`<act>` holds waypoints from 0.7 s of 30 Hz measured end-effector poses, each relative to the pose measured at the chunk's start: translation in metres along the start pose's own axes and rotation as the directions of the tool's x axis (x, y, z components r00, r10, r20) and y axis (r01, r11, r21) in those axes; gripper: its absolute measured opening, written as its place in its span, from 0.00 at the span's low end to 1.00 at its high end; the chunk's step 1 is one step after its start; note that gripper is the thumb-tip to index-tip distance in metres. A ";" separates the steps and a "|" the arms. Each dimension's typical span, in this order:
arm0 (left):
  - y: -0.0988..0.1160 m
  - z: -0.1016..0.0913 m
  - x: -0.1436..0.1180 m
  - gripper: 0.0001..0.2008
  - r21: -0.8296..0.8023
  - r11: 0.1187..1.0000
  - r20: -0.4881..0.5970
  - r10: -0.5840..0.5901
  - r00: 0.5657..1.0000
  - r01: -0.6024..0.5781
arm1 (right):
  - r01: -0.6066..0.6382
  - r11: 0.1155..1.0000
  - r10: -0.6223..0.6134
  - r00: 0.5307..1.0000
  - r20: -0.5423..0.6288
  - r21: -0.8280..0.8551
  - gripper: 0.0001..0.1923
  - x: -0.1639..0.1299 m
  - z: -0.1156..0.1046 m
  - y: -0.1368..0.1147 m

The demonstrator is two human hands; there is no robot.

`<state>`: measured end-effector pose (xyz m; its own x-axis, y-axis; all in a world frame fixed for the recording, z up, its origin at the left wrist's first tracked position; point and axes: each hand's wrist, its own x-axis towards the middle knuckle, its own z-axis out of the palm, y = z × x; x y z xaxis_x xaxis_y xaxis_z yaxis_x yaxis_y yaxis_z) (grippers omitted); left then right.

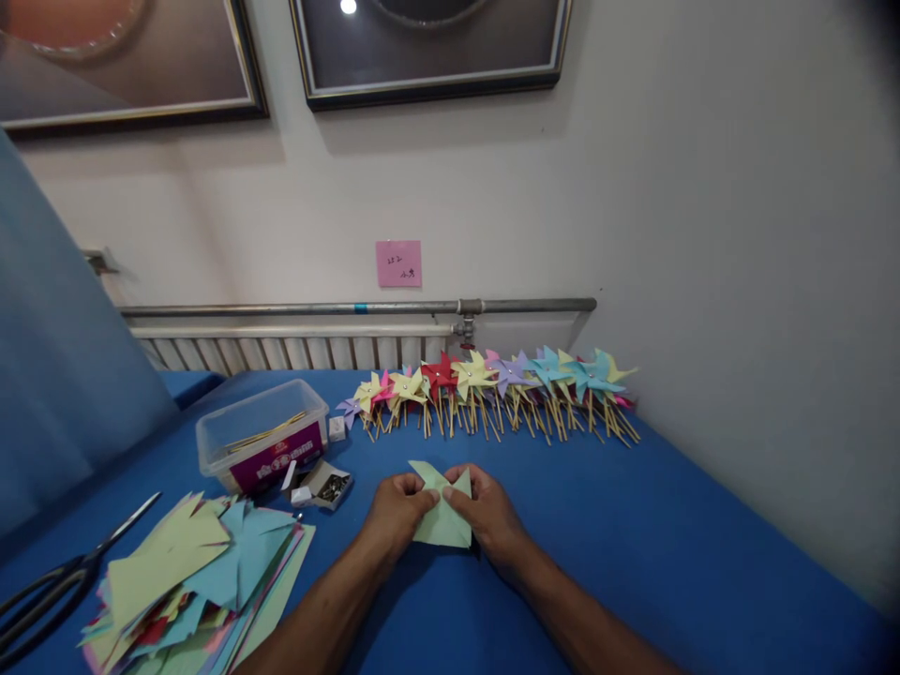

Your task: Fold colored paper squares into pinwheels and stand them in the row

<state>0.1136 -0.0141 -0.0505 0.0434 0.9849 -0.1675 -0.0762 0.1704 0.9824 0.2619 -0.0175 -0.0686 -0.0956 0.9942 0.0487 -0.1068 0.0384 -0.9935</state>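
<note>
From the head view, I can see both hands busy over the blue tabletop point(633, 572), with a piece of pale green paper point(444, 531) held up between them, near the middle and this side of the row of pinwheels point(473, 373). The left hand point(396, 511) pinches it at one side and the right hand point(493, 517) at the other, thumbs pressed on the face towards the middle, fingers curled behind; neither hand is spread wide. Pointed corners stand up at the top, while the lower edge looks fairly flat. I'd judge it next to weightless and thin, stiff enough to keep a shape yet quick to crease or tear if tugged. It doesn't look slippery, so a light pinch should do. The centre, where the thumbs meet, seems the best place to take hold; the free points would probably bend under a firm grip. Over to the left lie a stack of cut paper point(169, 564) and scissors point(85, 565), well apart from the hands.
</note>
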 end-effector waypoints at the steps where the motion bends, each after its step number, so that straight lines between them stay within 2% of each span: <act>1: -0.001 0.000 0.000 0.16 -0.005 1.000 -0.001 -0.002 1.000 0.002 | 0.001 1.000 -0.001 1.000 -0.003 -0.005 0.17 0.000 0.000 0.000; 6: -0.007 0.000 0.003 0.16 0.006 1.000 -0.014 0.031 0.999 -0.031 | 0.028 0.998 -0.024 0.997 -0.078 0.057 0.21 0.002 0.000 0.004; 11: -0.006 0.000 -0.002 0.16 0.058 0.997 0.070 0.045 0.997 -0.049 | 0.087 0.996 -0.085 0.988 -0.126 0.014 0.20 0.004 -0.002 0.009; 15: -0.005 0.001 -0.004 0.16 0.057 0.997 0.122 0.049 0.991 -0.056 | 0.055 0.998 -0.056 0.992 -0.114 -0.018 0.18 0.004 -0.003 0.010; 17: -0.005 0.001 -0.003 0.16 0.038 0.998 0.112 0.036 0.993 -0.040 | 0.036 0.999 -0.036 0.994 -0.101 -0.007 0.19 0.003 -0.002 0.008; 21: -0.005 -0.001 0.001 0.17 -0.004 1.000 0.024 0.004 1.000 -0.004 | -0.011 0.999 0.015 0.997 -0.072 0.052 0.21 0.002 0.001 0.004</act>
<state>0.1127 -0.0139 -0.0556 0.0668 0.9846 -0.1617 -0.0803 0.1669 0.9827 0.2607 -0.0155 -0.0729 -0.0260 0.9993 0.0264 -0.1571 0.0220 -0.9873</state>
